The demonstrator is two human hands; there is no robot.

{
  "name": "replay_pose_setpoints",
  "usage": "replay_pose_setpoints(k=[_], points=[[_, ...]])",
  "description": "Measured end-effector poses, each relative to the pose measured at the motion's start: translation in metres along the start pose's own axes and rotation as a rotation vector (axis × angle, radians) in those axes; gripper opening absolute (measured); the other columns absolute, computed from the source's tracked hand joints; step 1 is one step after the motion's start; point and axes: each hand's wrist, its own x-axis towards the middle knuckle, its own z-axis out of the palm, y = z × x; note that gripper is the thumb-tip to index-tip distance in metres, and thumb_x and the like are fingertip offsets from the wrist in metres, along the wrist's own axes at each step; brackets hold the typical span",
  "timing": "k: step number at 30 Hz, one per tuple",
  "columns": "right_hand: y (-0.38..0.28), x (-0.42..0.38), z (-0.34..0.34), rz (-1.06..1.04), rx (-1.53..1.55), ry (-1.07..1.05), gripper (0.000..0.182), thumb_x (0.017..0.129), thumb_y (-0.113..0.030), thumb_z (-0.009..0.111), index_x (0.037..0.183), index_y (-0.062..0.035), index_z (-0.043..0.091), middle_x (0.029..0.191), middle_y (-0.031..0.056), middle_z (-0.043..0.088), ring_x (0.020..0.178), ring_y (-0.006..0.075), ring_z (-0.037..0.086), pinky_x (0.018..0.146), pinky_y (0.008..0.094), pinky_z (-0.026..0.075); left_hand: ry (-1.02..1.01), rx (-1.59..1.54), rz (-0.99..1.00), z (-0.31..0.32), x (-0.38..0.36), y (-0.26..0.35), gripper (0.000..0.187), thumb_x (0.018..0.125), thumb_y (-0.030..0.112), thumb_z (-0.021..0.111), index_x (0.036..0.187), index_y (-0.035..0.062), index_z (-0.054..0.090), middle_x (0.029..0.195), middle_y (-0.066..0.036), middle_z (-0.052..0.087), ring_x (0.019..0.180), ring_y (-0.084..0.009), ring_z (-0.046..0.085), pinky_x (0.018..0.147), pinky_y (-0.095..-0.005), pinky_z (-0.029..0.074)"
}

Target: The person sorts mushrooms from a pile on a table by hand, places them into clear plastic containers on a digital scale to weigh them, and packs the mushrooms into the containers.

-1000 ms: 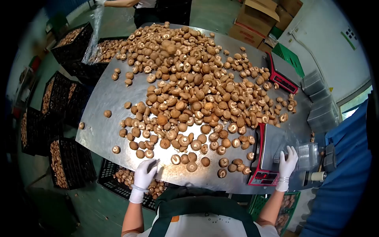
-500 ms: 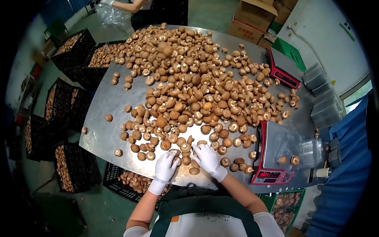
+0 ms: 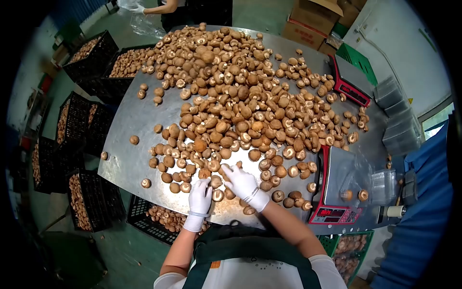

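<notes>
Brown mushrooms (image 3: 245,111) lie in a big heap across the metal table (image 3: 126,113), with loose ones along its near side. My left hand (image 3: 199,197), in a white glove, rests at the near edge of the loose mushrooms, its fingertips beside a mushroom (image 3: 215,181); whether it grips anything is unclear. Further right, my gloved right hand (image 3: 242,184) reaches over the mushrooms with its fingers pointing up and left. Its fingertips touch a mushroom near the bright patch, and the palm side is hidden. Several mushrooms sit between and just below my hands.
Two red scales (image 3: 333,214) (image 3: 353,91) stand on the right side, with clear plastic trays (image 3: 402,135) beyond. Black crates (image 3: 86,202) of mushrooms line the left floor. Cardboard boxes (image 3: 308,24) are at the back. A co-worker's gloved hand (image 3: 137,8) holds clear plastic.
My right hand has moved up and left over the mushrooms. My left hand has shifted slightly, and mushrooms between the hands are rearranged. The co-worker's hand has moved too.
</notes>
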Motion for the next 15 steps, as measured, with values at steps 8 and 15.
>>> replay_pose_setpoints(k=[8, 15], points=[[0.050, -0.023, -0.038, 0.233, 1.151, -0.302, 0.044, 0.092, -0.026, 0.056, 0.132, -0.0104, 0.050, 0.103, 0.0009, 0.058, 0.084, 0.0120, 0.053, 0.079, 0.0253, 0.045, 0.030, -0.239, -0.076, -0.017, -0.020, -0.012, 0.025, 0.079, 0.001, 0.065, 0.104, 0.0011, 0.062, 0.096, -0.014, 0.063, 0.087, -0.0287, 0.063, 0.078, -0.0343, 0.051], [0.006, 0.024, -0.023, -0.148, 0.311, 0.138, 0.035, 0.085, -0.016, 0.057, 0.120, -0.0191, 0.058, 0.119, 0.0089, 0.055, 0.103, 0.0302, 0.057, 0.087, 0.0373, 0.049, -0.075, 0.133, 0.062, 0.001, 0.009, 0.016, 0.047, 0.076, 0.024, 0.072, 0.117, 0.0064, 0.058, 0.111, -0.011, 0.060, 0.096, -0.0299, 0.060, 0.082, -0.0363, 0.050]])
